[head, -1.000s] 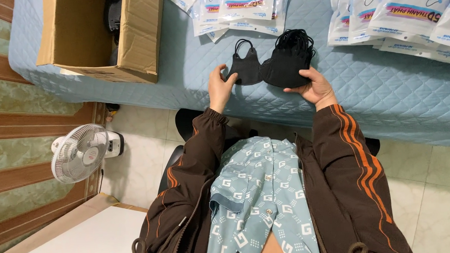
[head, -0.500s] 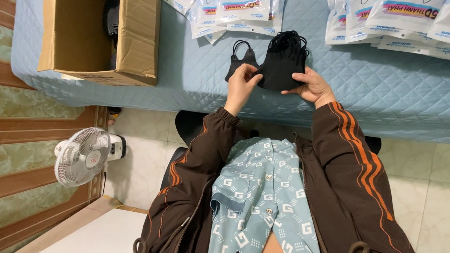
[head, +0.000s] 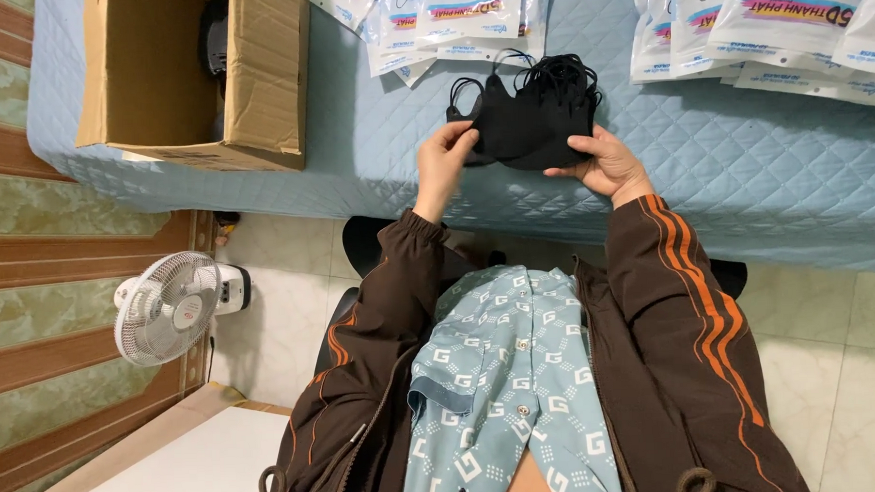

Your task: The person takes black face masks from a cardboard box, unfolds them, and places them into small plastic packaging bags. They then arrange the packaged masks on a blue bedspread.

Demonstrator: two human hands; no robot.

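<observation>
A stack of black face masks (head: 535,116) with ear loops is held up just above the blue quilted bed surface (head: 375,132). My right hand (head: 599,163) grips the stack from the right and below. At the stack's left edge, my left hand (head: 444,158) pinches the outermost mask between thumb and fingers. Both arms wear brown sleeves with orange stripes.
An open cardboard box (head: 194,80) sits on the bed at the left. Piles of sealed white mask packets lie at the top middle (head: 439,18) and top right (head: 779,25). A small white fan (head: 173,304) stands on the tiled floor at the left.
My left hand brought a single black mask from the left onto the stack in my right hand. Both hands now hold the masks together, a little higher in view.
</observation>
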